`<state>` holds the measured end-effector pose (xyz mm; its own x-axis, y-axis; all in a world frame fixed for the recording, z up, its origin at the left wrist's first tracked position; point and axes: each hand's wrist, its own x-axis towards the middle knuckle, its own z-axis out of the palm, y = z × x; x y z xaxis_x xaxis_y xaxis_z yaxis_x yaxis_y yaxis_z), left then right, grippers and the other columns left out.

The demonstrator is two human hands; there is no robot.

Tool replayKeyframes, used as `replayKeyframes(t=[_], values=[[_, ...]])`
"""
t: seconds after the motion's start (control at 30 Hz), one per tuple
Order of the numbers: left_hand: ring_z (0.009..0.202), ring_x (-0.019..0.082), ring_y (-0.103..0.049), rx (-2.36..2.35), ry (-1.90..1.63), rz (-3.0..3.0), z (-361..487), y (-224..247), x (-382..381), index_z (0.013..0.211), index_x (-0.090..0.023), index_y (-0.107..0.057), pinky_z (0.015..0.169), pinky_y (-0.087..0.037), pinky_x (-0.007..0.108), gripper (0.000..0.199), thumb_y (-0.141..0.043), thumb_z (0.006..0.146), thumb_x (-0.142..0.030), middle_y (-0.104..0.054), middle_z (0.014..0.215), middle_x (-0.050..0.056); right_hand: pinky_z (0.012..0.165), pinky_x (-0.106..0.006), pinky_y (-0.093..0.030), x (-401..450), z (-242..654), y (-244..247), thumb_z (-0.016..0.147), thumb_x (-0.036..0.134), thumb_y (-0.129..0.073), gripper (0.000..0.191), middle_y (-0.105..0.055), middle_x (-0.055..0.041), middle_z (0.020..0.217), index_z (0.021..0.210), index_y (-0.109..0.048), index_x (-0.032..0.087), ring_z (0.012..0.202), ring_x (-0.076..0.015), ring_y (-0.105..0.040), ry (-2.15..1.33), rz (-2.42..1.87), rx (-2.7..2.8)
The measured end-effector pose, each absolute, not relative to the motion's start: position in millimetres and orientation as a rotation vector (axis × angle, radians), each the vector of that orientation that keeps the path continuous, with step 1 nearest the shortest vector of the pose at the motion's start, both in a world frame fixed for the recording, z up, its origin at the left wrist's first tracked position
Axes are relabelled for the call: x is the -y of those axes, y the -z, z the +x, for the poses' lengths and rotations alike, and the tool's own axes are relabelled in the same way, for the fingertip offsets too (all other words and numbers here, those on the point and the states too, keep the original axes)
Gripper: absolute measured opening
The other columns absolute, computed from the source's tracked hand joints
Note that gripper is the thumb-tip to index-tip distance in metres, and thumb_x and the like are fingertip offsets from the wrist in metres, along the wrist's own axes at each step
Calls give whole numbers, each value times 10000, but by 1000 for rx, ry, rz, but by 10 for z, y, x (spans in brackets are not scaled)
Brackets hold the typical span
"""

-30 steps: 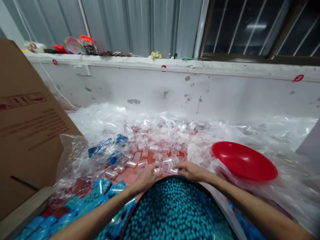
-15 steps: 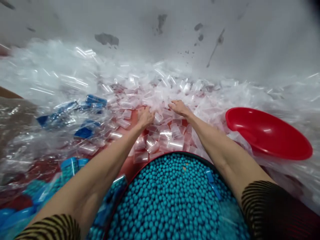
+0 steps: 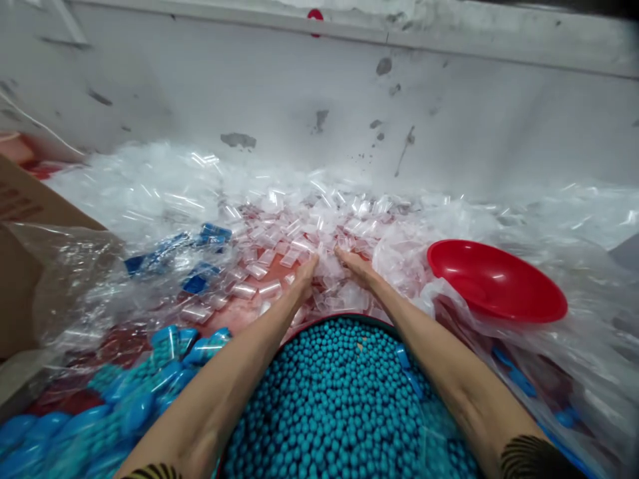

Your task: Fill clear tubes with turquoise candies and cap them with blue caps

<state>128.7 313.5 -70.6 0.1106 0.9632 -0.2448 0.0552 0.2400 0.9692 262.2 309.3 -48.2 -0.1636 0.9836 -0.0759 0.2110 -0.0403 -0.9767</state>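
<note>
Many small clear plastic containers (image 3: 257, 271) lie loose on a reddish surface beyond a round tub (image 3: 319, 318) filled with small teal balls (image 3: 344, 392). My left hand (image 3: 305, 274) reaches in among the containers, just past the tub's rim; its fingers are partly hidden and their grip is unclear. Facing it, a short gap away, my right hand (image 3: 355, 264) touches the heap with its fingers stretched forward. Between both hands lie clear containers. A blue clip-like piece (image 3: 410, 372) rests on the balls near the tub's right side.
A red bowl (image 3: 499, 283) sits on clear plastic sheeting at the right. Teal-filled containers with blue lids (image 3: 167, 372) pile up at the lower left. A cardboard box (image 3: 30, 279) stands at the far left, and a stained white wall (image 3: 279, 86) runs across the back.
The view has tilted up, showing more wall. My hands have come closer together and nearer the tub, and containers between them have shifted.
</note>
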Motion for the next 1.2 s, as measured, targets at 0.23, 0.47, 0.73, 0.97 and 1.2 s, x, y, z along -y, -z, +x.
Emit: replayKeyframes(t=[0.23,0.47,0.73,0.97,1.2], values=[[587,135,-579,-1070,-995,1222,1217,403,-2756,912,-139,-554,527,-463,246,449,-363,763,-517,-617,686,39,556,-243,-444,-2568,2667,367,726,441,-495,325,-577,-2,776,929,-560,197,644,-117,-519,-1316,-1223,1303],[913,191,-529,-1058,-1083,1504,1242,65,-2393,929,-147,-585,827,-400,310,390,-587,652,-421,-599,959,50,696,-249,-417,-2041,2730,346,634,328,-593,279,-580,7,783,868,-604,175,718,-110,-513,-1217,-1123,1255],[973,187,-522,-1001,-912,2153,1249,-95,-1861,1144,-155,-477,874,-379,324,402,-399,807,-359,-557,1093,80,618,-265,-454,-1598,2807,199,667,291,-536,247,-613,9,750,863,-619,165,646,-121,-544,-1361,-1171,1390],[940,172,-542,-937,-691,2232,1276,-49,-1663,1083,-155,-545,836,-411,291,370,-309,840,-304,-606,1019,62,679,-261,-433,-1351,2896,30,657,143,-481,226,-628,-1,766,821,-635,157,741,-132,-560,-1285,-1225,1639],[884,162,-556,-1056,-778,2191,1230,177,-1393,1061,-155,-538,790,-442,292,317,-457,761,-217,-587,1055,66,507,-161,-393,-1178,2919,80,642,128,-467,150,-584,18,650,738,-579,156,647,-91,-561,-1340,-1323,1262]])
